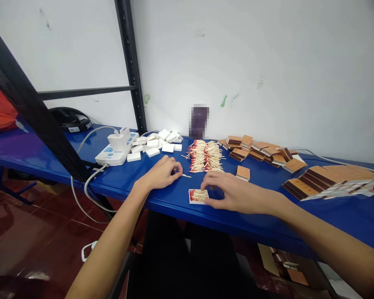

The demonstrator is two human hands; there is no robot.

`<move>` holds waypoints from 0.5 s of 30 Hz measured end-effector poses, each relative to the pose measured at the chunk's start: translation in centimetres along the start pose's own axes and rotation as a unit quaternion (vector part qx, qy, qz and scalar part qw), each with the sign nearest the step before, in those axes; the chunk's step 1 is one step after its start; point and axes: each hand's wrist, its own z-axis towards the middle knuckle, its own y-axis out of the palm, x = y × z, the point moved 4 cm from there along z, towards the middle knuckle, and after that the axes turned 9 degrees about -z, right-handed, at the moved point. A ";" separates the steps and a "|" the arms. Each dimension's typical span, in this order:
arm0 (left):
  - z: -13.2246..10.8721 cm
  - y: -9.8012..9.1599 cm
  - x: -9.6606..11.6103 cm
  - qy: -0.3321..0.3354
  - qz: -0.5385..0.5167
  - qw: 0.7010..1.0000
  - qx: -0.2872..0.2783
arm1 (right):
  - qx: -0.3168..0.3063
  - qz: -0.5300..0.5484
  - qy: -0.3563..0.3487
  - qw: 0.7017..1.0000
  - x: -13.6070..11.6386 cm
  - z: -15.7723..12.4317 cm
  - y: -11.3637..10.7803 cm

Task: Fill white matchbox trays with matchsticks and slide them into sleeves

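Observation:
My left hand rests low over the blue tabletop, its thumb and forefinger pinched on a matchstick whose pale end points right. Nearer the front edge lies a small white matchbox tray with red-tipped matches in it. Thumb and fingers of my right hand close around the right end of this tray and partly cover it. Behind both hands is a heap of loose matches in two rows. A single orange-brown matchbox lies just behind my right hand.
White trays are piled back left, beside a power strip with a plug and cables. Brown matchboxes lie scattered back right, with stacked ones at far right. A black rack post stands left. Below is an open carton.

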 end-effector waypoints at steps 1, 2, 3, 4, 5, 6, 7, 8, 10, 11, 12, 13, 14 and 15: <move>-0.2 0.0 0.2 -0.004 -0.002 1.000 -0.007 | -0.003 0.005 0.003 1.000 0.1 -0.1 0.2; -0.4 -0.1 0.4 -0.009 -0.004 1.000 -0.015 | -0.004 0.009 0.005 1.000 0.2 -0.1 0.4; -0.6 -0.1 0.6 -0.015 -0.005 1.000 -0.022 | -0.003 0.012 0.005 1.000 0.3 -0.2 0.7; -0.7 -0.2 0.8 -0.020 -0.004 0.999 -0.027 | 0.001 0.015 0.003 1.000 0.4 -0.2 0.9; -0.9 -0.2 1.0 -0.023 -0.002 0.999 -0.031 | 0.007 0.019 -0.001 1.000 0.5 -0.2 1.1; -1.0 -0.2 1.1 -0.024 0.000 0.999 -0.035 | 0.012 0.022 -0.006 1.000 0.7 -0.2 1.2; -1.0 -0.2 1.3 -0.025 0.003 0.999 -0.036 | 0.016 0.027 -0.010 0.999 0.8 -0.2 1.4; -1.0 -0.2 1.4 -0.025 0.008 0.999 -0.037 | 0.020 0.031 -0.015 0.999 0.9 -0.2 1.5; -1.0 -0.1 1.4 -0.024 0.014 0.999 -0.038 | 0.028 0.040 -0.021 0.999 1.0 -0.3 1.6; -1.0 -0.1 1.4 -0.024 0.018 0.999 -0.039 | 0.035 0.045 -0.022 0.998 1.0 -0.3 1.7; -1.0 0.0 1.4 -0.023 0.021 0.999 -0.041 | 0.045 0.049 -0.019 0.998 1.1 -0.4 1.7; -0.9 0.0 1.5 -0.021 0.027 0.998 -0.045 | 0.056 0.053 -0.013 0.997 1.1 -0.4 1.7; -0.8 0.0 1.5 -0.020 0.034 0.998 -0.050 | 0.068 0.054 -0.004 0.996 1.2 -0.5 1.7; -0.8 0.1 1.7 -0.019 0.046 0.997 -0.057 | 0.080 0.054 0.005 0.995 1.3 -0.5 1.7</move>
